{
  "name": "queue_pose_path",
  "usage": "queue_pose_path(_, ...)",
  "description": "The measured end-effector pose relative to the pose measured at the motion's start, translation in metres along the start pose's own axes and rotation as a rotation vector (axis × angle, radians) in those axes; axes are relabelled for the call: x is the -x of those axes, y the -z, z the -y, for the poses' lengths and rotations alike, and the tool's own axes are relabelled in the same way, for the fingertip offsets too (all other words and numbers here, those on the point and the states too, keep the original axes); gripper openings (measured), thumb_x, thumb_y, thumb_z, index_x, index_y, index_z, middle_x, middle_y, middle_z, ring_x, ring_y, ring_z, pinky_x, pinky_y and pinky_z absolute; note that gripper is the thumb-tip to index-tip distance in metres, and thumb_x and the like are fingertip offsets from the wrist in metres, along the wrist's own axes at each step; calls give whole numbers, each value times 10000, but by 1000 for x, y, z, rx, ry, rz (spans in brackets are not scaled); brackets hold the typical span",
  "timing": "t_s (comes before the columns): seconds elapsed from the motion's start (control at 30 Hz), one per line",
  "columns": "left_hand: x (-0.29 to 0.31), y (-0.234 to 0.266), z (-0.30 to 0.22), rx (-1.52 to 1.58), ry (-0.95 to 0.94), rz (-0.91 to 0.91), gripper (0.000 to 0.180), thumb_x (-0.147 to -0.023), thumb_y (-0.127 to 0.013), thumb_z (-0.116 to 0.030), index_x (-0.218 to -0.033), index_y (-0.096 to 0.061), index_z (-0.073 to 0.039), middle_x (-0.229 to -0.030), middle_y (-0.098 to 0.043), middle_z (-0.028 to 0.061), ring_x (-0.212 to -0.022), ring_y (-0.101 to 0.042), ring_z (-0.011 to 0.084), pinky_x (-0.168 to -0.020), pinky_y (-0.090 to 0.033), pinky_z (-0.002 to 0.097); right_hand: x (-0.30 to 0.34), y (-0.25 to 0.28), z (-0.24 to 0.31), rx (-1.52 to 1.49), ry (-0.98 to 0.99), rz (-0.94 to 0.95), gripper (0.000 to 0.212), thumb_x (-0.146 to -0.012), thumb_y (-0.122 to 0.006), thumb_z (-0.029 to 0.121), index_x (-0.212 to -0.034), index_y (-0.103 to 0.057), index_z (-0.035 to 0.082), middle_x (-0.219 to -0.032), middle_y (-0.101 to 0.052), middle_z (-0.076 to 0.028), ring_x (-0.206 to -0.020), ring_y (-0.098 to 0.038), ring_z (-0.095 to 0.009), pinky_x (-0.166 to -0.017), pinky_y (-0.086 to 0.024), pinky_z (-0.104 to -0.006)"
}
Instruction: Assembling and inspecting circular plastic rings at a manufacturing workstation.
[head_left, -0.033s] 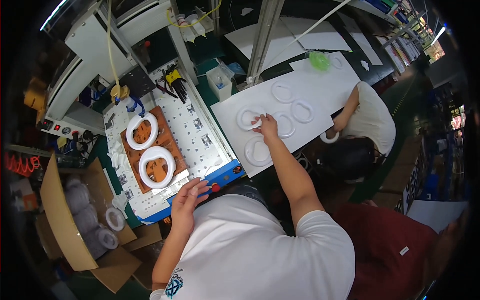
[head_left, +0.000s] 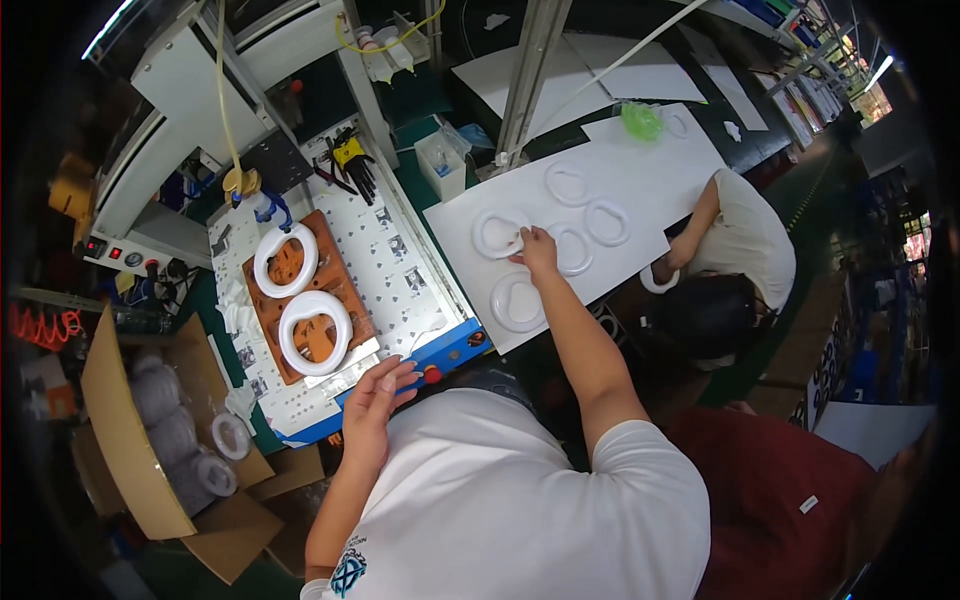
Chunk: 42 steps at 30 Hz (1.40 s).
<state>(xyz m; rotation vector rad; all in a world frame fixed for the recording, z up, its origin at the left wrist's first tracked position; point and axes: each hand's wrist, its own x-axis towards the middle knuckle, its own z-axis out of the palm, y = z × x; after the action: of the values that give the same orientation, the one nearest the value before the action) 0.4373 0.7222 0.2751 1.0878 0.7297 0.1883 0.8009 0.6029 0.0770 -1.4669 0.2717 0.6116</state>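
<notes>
At far left, an open cardboard box (head_left: 125,430) contains pale rings (head_left: 168,440). Next, on the blue-edged desk (head_left: 400,290), an orange fixture (head_left: 345,268) carries two white rings (head_left: 342,325). The left hand (head_left: 374,402) is near the desk's front edge, fingers loosely spread. Further right, a white ring (head_left: 480,236) lies on a white sheet (head_left: 448,228), the right hand's (head_left: 540,250) fingertips at its right rim; whether they pinch it cannot be told. Four similar rings (head_left: 497,304) lie near it. Beyond, a co-worker's hand (head_left: 684,251) is at another ring (head_left: 653,285).

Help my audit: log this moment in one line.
Right hand: at white ring on sheet; Left hand: open, empty; Orange fixture: two white rings
</notes>
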Motion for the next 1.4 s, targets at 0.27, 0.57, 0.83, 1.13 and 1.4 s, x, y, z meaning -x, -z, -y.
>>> queue_pose_path(0.27, 11, 14, 8, -24, -52, -131, 376, -1040, -502, -194, -1361, -524, 1, -1281, -631, 161, -1161, -616, 236, -973, -508, 372, 56, 38, 14, 1481, 881, 508, 838, -681, -705, 89, -1467, -416, 50, -1518, -389, -190, -1451, -296, -369, -1175, -255, -582)
queue_pose_path(0.57, 8, 0, 9, -114, -51, -107, 368, -1039, -509, -189, -1351, -531, 4, -1273, -636, 152, -1144, -619, 227, -962, -503, 356, 23, 31, 26, 1826, 936, 707, 780, -702, -672, 88, -1453, -466, 97, -1519, -421, -72, -1478, -272, -319, -1211, -151, -590)
queue_pose_path(0.83, 7, -1, 14, -104, -51, -167, 370, -1036, -527, -209, -1339, -543, 3, -1267, -644, 145, -1141, -621, 221, -950, -503, 353, -7, 67, 44, 1764, 976, 654, 688, -755, -739, 218, -1398, -518, 111, -1500, -443, -56, -1462, -307, -298, -1199, -168, -606)
queue_pose_path(1.13, 5, -8, 16, -112, -46, -175, 369, -1028, -545, -216, -1336, -552, -12, -1264, -649, 133, -1151, -623, 226, -951, -503, 354, -52, 102, 61, 1839, 913, 482, 677, -797, -706, 318, -1407, -502, 107, -1516, -429, -54, -1451, -326, -302, -1177, -210, -616)
queue_pose_path(1.4, 7, -7, 22, -76, -55, -223, 375, -1026, -558, -218, -1337, -554, -8, -1271, -648, 135, -1162, -618, 218, -969, -492, 348, -83, 118, 83, 1967, 792, 314, 674, -832, -675, 362, -1412, -482, 78, -1522, -428, -80, -1448, -330, -314, -1171, -211, -631)
